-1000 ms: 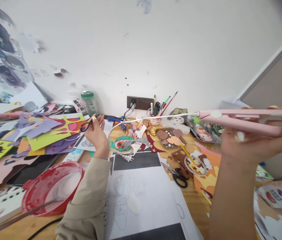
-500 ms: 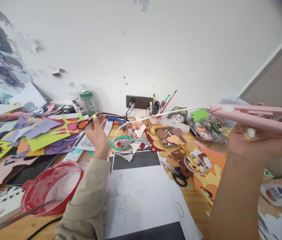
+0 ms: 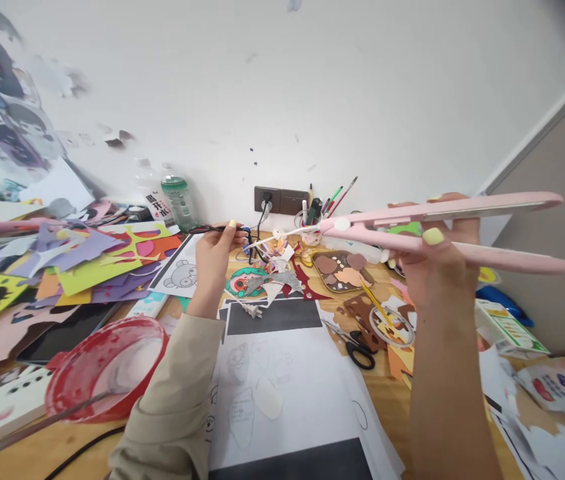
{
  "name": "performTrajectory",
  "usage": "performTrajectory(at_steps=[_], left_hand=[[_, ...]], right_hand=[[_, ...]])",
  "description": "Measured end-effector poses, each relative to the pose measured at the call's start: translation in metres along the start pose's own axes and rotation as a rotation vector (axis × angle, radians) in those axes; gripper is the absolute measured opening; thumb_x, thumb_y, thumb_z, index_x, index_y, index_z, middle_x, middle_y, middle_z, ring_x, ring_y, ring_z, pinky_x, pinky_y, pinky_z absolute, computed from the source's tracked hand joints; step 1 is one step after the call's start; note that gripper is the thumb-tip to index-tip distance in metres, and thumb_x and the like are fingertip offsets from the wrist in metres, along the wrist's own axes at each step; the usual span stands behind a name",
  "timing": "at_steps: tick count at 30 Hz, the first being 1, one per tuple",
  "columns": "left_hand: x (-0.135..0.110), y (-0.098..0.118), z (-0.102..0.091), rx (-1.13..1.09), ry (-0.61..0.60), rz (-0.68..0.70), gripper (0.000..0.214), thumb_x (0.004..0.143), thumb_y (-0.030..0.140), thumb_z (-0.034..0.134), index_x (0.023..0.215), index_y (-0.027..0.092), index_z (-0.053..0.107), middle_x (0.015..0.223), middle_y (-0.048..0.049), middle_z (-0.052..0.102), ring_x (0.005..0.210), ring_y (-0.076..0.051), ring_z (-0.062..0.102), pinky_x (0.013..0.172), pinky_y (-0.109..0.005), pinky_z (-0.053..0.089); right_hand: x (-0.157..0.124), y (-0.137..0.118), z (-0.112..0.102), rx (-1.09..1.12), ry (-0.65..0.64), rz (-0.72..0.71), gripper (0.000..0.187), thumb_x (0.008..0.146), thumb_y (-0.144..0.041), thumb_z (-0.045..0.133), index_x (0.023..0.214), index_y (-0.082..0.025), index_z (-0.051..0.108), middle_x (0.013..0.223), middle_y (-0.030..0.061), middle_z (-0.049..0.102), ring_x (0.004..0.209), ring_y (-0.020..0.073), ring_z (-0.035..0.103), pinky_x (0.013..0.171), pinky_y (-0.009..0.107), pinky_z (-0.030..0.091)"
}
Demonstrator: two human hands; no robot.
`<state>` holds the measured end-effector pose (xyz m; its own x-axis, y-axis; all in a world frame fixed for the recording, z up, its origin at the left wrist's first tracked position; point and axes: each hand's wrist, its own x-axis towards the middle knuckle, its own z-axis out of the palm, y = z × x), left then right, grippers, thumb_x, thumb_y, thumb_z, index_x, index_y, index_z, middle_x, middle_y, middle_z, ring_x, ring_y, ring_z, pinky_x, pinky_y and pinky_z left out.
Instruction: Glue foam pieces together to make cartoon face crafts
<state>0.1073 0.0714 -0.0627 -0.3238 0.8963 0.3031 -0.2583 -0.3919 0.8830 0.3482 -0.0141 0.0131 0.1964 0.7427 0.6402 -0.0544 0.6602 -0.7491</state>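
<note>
Pink hair straightener point(image 3: 442, 230) lengthwise rightward

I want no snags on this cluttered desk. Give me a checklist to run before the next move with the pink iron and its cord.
1. Right hand has a firm grip on the pink iron: ok.
2. Iron plates closed: not ok, they gape apart.
3. Left hand pinching a black cord: ok.
4. White cord free of the desk clutter: cannot tell.
5. White plug out of the socket: ok, it lies on the paper.

beige sleeve point(image 3: 172, 400), yellow-painted nails point(image 3: 432, 235)
</note>
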Motion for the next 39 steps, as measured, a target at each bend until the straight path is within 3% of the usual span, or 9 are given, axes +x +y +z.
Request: performTrajectory(at_steps=[8, 14, 20, 25, 30, 34, 36, 39], left_hand=[[-0.010, 0.023, 0.010, -0.112, -0.096, 0.117, 0.018, 0.073, 0.032, 0.061, 0.076, 0.014, 0.062, 0.067, -0.0011, 0.063, 0.063, -0.009, 0.060, 0.065, -0.020, 0.052], [-0.015, 0.036, 0.012, -0.143, -0.098, 0.167, 0.018, 0.075, 0.032, 0.059, 0.079, 0.015, 0.061, 0.070, -0.0010, 0.062, 0.067, -0.009, 0.060, 0.069, -0.021, 0.052], [-0.012, 0.037, 0.008, -0.011, 0.009, 0.182, 0.027, 0.079, 0.040, 0.049, 0.088, 0.015, 0.056, 0.078, -0.0024, 0.061, 0.074, -0.008, 0.060, 0.075, -0.021, 0.050], [-0.003, 0.020, -0.001, 0.344, 0.074, 0.069, 0.040, 0.084, 0.046, 0.035, 0.101, 0.014, 0.051, 0.097, -0.0079, 0.060, 0.080, -0.013, 0.060, 0.070, -0.026, 0.051], [0.002, -0.001, -0.011, 0.849, -0.044, -0.159, 0.032, 0.082, 0.039, 0.049, 0.099, 0.013, 0.053, 0.095, -0.0063, 0.059, 0.084, -0.016, 0.057, 0.077, -0.037, 0.049], [-0.003, -0.002, -0.009, 1.201, -0.185, -0.338, 0.029, 0.080, 0.038, 0.051, 0.095, 0.013, 0.056, 0.096, -0.0061, 0.058, 0.089, -0.017, 0.056, 0.081, -0.039, 0.047], [-0.007, 0.005, -0.007, 1.327, -0.215, -0.376, 0.029, 0.081, 0.038, 0.051, 0.096, 0.013, 0.055, 0.096, -0.0062, 0.058, 0.089, -0.017, 0.056, 0.081, -0.039, 0.047], [-0.011, 0.018, -0.004, 1.447, -0.245, -0.326, 0.030, 0.082, 0.040, 0.049, 0.094, 0.014, 0.056, 0.094, -0.0058, 0.058, 0.087, -0.017, 0.056, 0.080, -0.038, 0.047]], right_hand=[[-0.007, 0.000, 0.004, -0.072, -0.266, 0.008, 0.025, 0.066, -0.023, 0.063, 0.087, -0.023, 0.049, 0.080, -0.0009, 0.066, 0.045, 0.0114, 0.055, 0.038, 0.026, 0.045], [-0.008, 0.014, 0.003, -0.250, -0.423, 0.161, 0.033, 0.066, -0.022, 0.065, 0.095, -0.022, 0.050, 0.086, 0.0014, 0.063, 0.067, 0.0162, 0.063, 0.049, 0.026, 0.049], [-0.006, 0.017, 0.003, -0.418, -0.299, 0.188, 0.032, 0.065, -0.029, 0.067, 0.091, -0.021, 0.051, 0.085, 0.0019, 0.062, 0.052, 0.0123, 0.057, 0.042, 0.025, 0.044], [-0.002, 0.011, -0.001, -0.236, -0.065, 0.090, 0.024, 0.065, -0.029, 0.064, 0.084, -0.022, 0.052, 0.068, -0.0025, 0.059, 0.041, 0.0092, 0.048, 0.037, 0.024, 0.039], [0.003, 0.009, -0.003, -0.056, 0.064, 0.054, 0.022, 0.065, -0.028, 0.061, 0.084, -0.023, 0.052, 0.075, 0.0004, 0.062, 0.045, 0.0093, 0.047, 0.035, 0.023, 0.035], [0.005, 0.013, -0.002, -0.021, 0.161, 0.027, 0.020, 0.065, -0.028, 0.062, 0.082, -0.022, 0.055, 0.075, 0.0009, 0.061, 0.044, 0.0086, 0.045, 0.035, 0.024, 0.035], [0.005, 0.015, -0.001, -0.036, 0.186, 0.051, 0.018, 0.064, -0.029, 0.063, 0.080, -0.023, 0.056, 0.070, 0.0000, 0.058, 0.045, 0.0093, 0.045, 0.035, 0.025, 0.035], [0.005, 0.016, -0.001, -0.066, 0.205, 0.139, 0.015, 0.064, -0.029, 0.064, 0.075, -0.023, 0.057, 0.063, -0.0015, 0.053, 0.046, 0.0104, 0.046, 0.035, 0.025, 0.036]])
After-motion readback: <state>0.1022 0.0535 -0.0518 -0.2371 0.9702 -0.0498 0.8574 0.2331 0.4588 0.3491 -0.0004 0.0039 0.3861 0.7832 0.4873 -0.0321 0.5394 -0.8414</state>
